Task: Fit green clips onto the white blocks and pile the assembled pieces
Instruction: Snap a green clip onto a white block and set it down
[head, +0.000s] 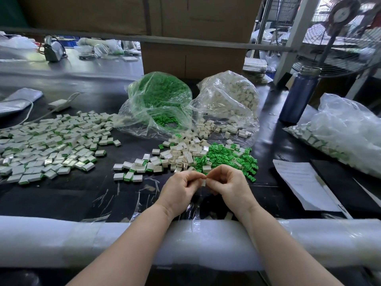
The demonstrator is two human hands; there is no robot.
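From the head camera, the left hand [181, 187] and right hand [227, 185] meet fingertip to fingertip, both pinching one small white block [203, 182] above the glossy black table [82, 193]; just beyond lie boxy loose blocks [181, 154] beside spiky green clips [231, 156]; the flat pile of finished pieces [47, 145] spreads at far left; crinkled clear bags [160, 100] slump behind.

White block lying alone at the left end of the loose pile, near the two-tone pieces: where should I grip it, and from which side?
Probably pinch the white block across its two short sides, coming straight down from above. It lies flat on the black table with bare surface left of it and in front; an assembled piece crowds its right.
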